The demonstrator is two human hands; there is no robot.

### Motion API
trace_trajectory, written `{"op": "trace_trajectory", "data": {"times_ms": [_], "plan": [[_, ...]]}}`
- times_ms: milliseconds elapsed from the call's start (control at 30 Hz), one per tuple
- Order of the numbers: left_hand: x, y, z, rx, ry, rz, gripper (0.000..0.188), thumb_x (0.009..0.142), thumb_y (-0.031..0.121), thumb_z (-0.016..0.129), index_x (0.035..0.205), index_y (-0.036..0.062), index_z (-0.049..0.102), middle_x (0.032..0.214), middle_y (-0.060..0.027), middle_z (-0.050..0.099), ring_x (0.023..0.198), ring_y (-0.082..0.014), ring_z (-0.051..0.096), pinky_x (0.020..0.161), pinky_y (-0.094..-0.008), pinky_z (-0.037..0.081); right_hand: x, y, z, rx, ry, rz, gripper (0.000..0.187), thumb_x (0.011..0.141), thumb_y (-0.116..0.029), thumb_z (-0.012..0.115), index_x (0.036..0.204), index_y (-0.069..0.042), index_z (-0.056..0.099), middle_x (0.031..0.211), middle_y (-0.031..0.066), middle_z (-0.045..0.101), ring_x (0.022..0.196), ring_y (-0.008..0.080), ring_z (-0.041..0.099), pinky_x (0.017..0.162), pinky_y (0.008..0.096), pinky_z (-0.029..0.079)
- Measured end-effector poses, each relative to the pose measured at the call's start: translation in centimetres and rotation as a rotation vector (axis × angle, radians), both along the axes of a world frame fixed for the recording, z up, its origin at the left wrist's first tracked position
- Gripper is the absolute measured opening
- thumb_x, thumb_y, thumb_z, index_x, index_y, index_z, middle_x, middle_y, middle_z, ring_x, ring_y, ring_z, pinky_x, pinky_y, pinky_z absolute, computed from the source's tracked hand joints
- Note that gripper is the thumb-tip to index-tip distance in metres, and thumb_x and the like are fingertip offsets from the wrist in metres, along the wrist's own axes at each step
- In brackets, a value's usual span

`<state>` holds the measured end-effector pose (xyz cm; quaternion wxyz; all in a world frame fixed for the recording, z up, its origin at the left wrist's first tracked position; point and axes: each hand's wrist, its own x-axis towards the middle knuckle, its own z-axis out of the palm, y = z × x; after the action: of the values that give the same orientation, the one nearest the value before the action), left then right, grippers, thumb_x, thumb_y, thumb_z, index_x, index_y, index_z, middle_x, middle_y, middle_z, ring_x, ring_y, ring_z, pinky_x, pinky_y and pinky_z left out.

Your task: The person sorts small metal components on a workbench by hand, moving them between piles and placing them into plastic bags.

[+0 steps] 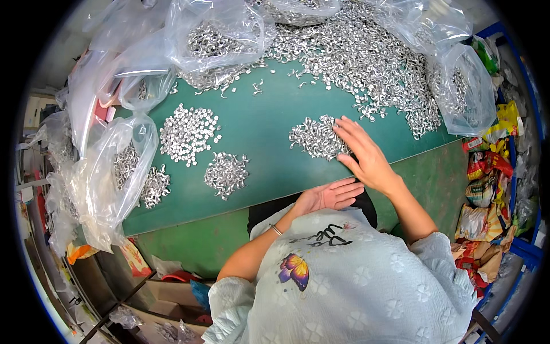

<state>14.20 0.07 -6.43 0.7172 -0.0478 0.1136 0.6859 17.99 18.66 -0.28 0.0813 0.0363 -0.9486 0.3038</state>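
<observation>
Right of centre in the frame, a loose heap of small, curved, silver-coloured metal pieces (315,139) lies near the front edge of a flat green tabletop (266,126), seen from my remote post. The right hand (366,160) rests against the heap's right side, fingers long and slightly parted, thumb set away from them; I see it pinching nothing. Just below, by the table's front edge, the left hand (327,196) is turned palm up, fingers extended and a little apart, with no piece visible in it; whether it touches the edge I cannot tell. I judge the step in hand to be gathering or shifting this heap. The next move, in my reading, calls for a flat, sweeping right hand to hold the pieces together, and a left palm cupped close under the edge should any slide off. Left of centre, a compact heap of similar silver metal pieces (227,174) lies below a flat spread of small, rounded silver metal pieces (189,136). A broad bank of curved silver metal pieces (378,66) fills the upper right, beside a clear plastic bag (480,100) at the frame's right.
</observation>
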Motion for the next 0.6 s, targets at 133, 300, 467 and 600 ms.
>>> {"op": "trace_trajectory", "data": {"times_ms": [133,300,467,600], "plan": [[0.7,0.7,-0.1,0.066,-0.087,0.137,0.068,0.099,0.043,0.037,0.146,-0.0034,0.022,0.15,-0.0223,0.029,0.139,-0.0291,0.03,0.117,-0.0409,0.024,1.3,-1.1,0.7,0.005,-0.025,-0.027,0.054,0.086,-0.02,0.064,0.133,0.0,0.047,0.14,0.0169,0.043,0.134,0.0355,0.038,0.111,0.0471,0.032],[1.2,1.4,-2.2,0.325,-0.398,0.24,0.065,0.096,0.043,0.038,0.144,0.0004,0.028,0.15,-0.0184,0.027,0.14,-0.0314,0.026,0.117,-0.0435,0.02,1.4,-2.0,0.6,0.039,0.013,-0.018,0.049,0.083,-0.019,0.067,0.129,-0.007,0.052,0.139,0.0171,0.043,0.132,0.037,0.039,0.11,0.0495,0.032],[1.7,1.7,-3.7,0.497,-0.315,0.315,0.063,0.097,0.046,0.031,0.145,0.0054,0.028,0.15,-0.014,0.029,0.139,-0.0266,0.028,0.117,-0.0413,0.02,3.1,-2.8,0.1,0.018,-0.021,0.026,0.046,0.079,-0.018,0.068,0.122,-0.006,0.057,0.137,0.0175,0.045,0.132,0.0374,0.04,0.109,0.0515,0.034],[1.7,1.6,-4.3,0.617,-0.389,0.276,0.065,0.098,0.045,0.027,0.148,0.0031,0.022,0.154,-0.0133,0.024,0.141,-0.0269,0.025,0.116,-0.0399,0.02,4.5,-3.7,0.0,-0.051,-0.026,0.063,0.046,0.077,-0.015,0.069,0.12,-0.004,0.058,0.135,0.0176,0.046,0.132,0.0376,0.04,0.108,0.0525,0.033]]}}
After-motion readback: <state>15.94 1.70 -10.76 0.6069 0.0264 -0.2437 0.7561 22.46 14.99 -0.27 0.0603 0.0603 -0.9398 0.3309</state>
